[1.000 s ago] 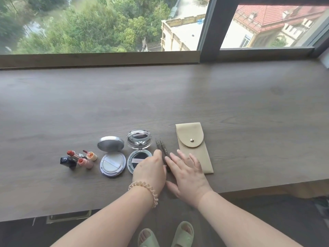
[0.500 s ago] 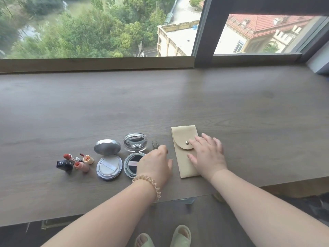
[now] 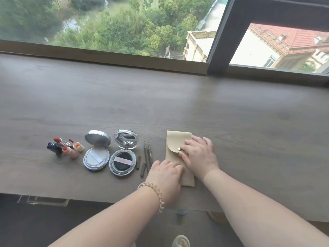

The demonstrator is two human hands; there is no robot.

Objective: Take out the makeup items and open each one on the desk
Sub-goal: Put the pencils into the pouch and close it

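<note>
A beige snap pouch [image 3: 173, 145] lies flat on the wooden desk [image 3: 231, 122]. My right hand [image 3: 199, 154] rests on its flap beside the metal snap, fingers spread. My left hand [image 3: 165, 175] lies on the pouch's lower left part, knuckles up. Left of the pouch two uncapped brown pencils [image 3: 147, 155] lie side by side with their caps [image 3: 141, 165] beside them. Further left stand a dark open compact [image 3: 122, 162], a silver open cushion compact [image 3: 96, 156] and several opened lipsticks [image 3: 65, 147].
The desk runs along a window sill [image 3: 106, 57] with a dark frame post [image 3: 220, 41]. Its front edge lies just under my wrists. A slipper [image 3: 180, 242] shows on the floor below.
My left hand moved from the pencils onto the pouch's lower part. My right hand slid a little down the flap. The camera tilted and came closer.
</note>
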